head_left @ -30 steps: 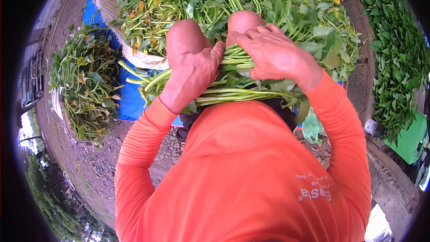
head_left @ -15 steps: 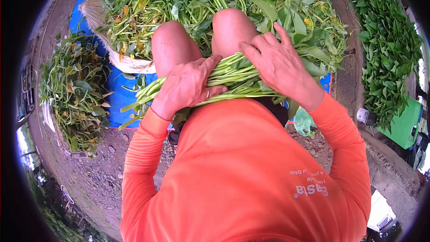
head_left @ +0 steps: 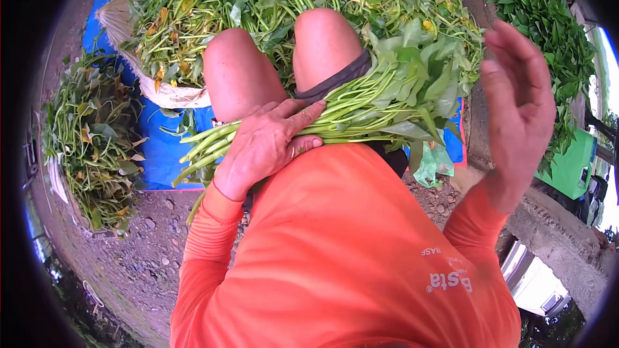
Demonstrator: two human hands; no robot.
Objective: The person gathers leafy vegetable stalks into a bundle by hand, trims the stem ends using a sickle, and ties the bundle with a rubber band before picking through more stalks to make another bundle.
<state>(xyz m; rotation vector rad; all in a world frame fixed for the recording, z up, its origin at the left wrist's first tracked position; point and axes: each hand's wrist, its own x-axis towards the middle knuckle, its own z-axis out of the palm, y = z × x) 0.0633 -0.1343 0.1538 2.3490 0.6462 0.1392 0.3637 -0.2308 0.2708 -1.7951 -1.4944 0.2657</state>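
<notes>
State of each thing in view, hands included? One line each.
Left hand: closed over the bundle's stems.
Right hand: empty, raised, apart from the bundle.
Bundle of greens: across the lap, stems left, leaves right; no tie visible.
Large pile: loose, some leaves yellowed.
Left-side pile: loose, some leaves browned.
Blue tarp: spread on the ground, partly covered.
Plastic bag: crumpled.

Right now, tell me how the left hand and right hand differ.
Contact: the left hand holds the bundle from above; the right hand is clear of it, with nothing seen in its grasp.
Pose: the left hand lies low, back up, over the lap; the right hand is raised, with its fingers loosely curved.
Look: the right hand appears larger in the picture than the left hand.
Shared: both are bare, below orange sleeves.
</notes>
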